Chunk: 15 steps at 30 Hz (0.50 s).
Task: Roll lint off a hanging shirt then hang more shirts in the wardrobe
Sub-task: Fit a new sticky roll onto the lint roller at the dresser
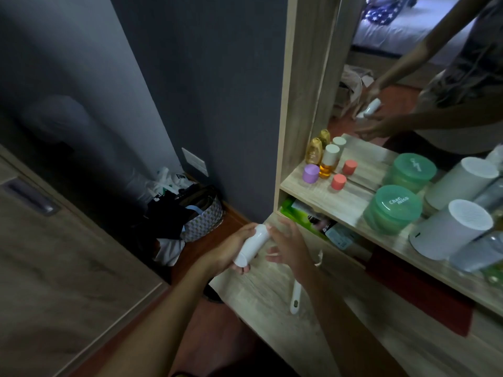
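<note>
Lint roller [251, 247] apparently in left hand [228, 250] grip.

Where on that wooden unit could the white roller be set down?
The desk top is bare below the left hand, left of the white handle. The shelf has a patch between the pink cap and green tub. Its right end is crowded with cylinders.

White plastic cylindrical lint-roller cover [251, 247]; white plastic handle [296, 296] on pale wood-grain desk [261, 292]; mint-green round lidded tubs [394, 209]; lilac cap [310, 173]; coral caps [339, 181]; amber bottles [313, 151]; grey-white diamond-patterned basket [205, 220]; dark blue-grey wall [204, 77].
</note>
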### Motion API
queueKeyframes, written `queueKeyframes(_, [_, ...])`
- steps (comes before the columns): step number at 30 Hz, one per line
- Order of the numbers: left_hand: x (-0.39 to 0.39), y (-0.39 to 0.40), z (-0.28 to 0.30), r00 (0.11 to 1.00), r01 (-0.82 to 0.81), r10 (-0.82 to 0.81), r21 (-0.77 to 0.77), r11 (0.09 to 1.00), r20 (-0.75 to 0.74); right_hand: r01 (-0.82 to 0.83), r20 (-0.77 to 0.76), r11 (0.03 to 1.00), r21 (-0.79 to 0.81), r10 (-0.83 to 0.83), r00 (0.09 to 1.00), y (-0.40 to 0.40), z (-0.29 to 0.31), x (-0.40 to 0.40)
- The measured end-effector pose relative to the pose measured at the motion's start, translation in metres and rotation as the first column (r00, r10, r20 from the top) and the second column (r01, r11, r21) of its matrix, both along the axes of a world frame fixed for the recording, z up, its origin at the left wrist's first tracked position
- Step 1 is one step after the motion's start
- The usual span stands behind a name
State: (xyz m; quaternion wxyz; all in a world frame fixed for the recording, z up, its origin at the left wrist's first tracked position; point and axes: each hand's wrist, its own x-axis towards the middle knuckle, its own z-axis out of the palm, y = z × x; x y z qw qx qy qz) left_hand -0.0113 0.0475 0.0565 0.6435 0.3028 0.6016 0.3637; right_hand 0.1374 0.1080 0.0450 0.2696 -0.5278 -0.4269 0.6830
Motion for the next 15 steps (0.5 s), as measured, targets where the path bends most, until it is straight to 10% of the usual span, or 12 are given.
queueKeyframes(2, [0.003, 0.002, -0.002, 0.998, -0.063, 0.063, -0.005, 0.998, 0.027, -0.052, 0.259, 0.994, 0.100, 0.024, 0.965, 0.001, -0.023, 0.008])
queueKeyframes(5, [0.005, 0.002, -0.004, 0.988, -0.143, 0.146, -0.039, 0.989, 0.055, -0.366, 0.718, 0.912, 0.185, 0.129, 0.684, -0.003, -0.069, 0.032])
queueKeyframes(9, [0.004, 0.000, -0.012, 0.974, -0.211, 0.215, -0.057, 0.976, 0.071, -0.534, 0.910, 0.826, 0.181, 0.065, 0.409, -0.018, -0.093, 0.059])
queueKeyframes(15, [0.012, -0.005, -0.018, 0.960, -0.244, 0.255, -0.095, 0.965, 0.115, -0.552, 0.857, 0.816, 0.175, 0.150, 0.494, -0.025, -0.096, 0.075])
